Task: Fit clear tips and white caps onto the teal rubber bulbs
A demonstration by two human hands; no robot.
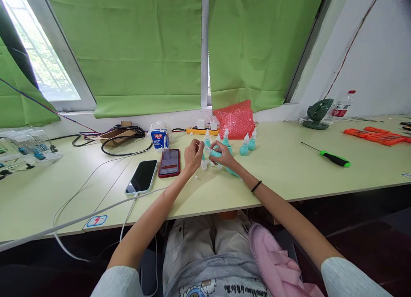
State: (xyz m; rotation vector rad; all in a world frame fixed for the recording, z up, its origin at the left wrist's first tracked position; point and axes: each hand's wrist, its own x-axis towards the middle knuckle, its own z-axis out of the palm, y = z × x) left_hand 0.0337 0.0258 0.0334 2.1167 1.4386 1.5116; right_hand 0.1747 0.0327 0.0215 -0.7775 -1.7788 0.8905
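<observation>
My right hand [222, 156] is closed around a teal rubber bulb [215, 152] with a clear nozzle, held just above the pale green table [289, 177]. My left hand [193, 155] is pinched at the nozzle end of that bulb, fingers curled. Several more teal bulbs with white tips [247, 146] stand upright just behind my hands. Small white caps [204, 164] lie on the table between and below my hands.
Two phones lie left of my hands, a white-cased one [141, 177] on a cable and a red one [168, 162]. Behind are a small milk carton [159, 138], a red bubble-wrap bag [235, 118] and a power strip [201, 130]. A green-handled screwdriver [330, 157], a fan [316, 114] and orange parts [375, 136] lie to the right.
</observation>
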